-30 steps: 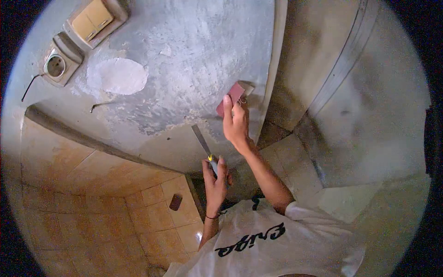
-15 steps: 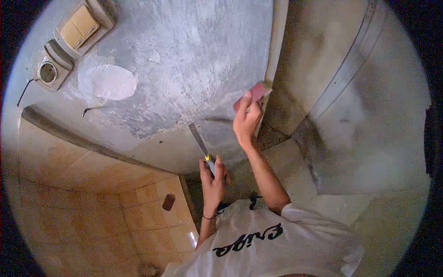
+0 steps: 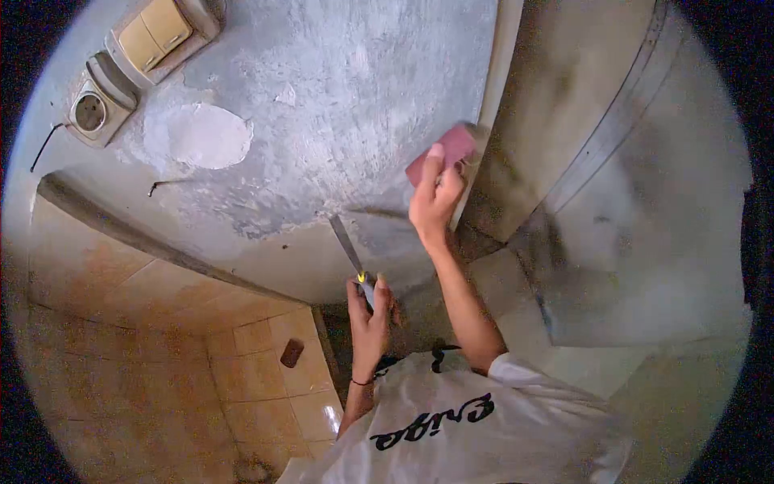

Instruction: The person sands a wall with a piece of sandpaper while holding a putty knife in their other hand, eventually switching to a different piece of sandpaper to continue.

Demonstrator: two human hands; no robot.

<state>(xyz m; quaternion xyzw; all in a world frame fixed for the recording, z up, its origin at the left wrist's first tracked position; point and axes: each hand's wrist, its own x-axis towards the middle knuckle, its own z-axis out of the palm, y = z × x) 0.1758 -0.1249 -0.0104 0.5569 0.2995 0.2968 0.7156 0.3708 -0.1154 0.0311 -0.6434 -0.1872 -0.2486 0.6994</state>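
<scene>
My right hand (image 3: 436, 198) presses a reddish sanding pad (image 3: 442, 155) against the grey plastered wall (image 3: 347, 105), close to its right-hand edge. Lower and to the left, my left hand (image 3: 369, 319) is wrapped round the grey and yellow handle of a putty knife (image 3: 347, 244). The knife's blade points up and away from me, its tip over the lower part of the wall; whether it touches the plaster I cannot tell.
A light switch (image 3: 155, 36) and a round socket (image 3: 89, 111) are at the upper left, beside a pale plaster patch (image 3: 211, 135). Wires stick out near them. A reddish-brown block (image 3: 292, 352) lies on orange tiles (image 3: 250, 375).
The sanding pad has tilted and shifted slightly up the wall with my right hand. The whole view has shifted a little. My left hand still holds the putty knife.
</scene>
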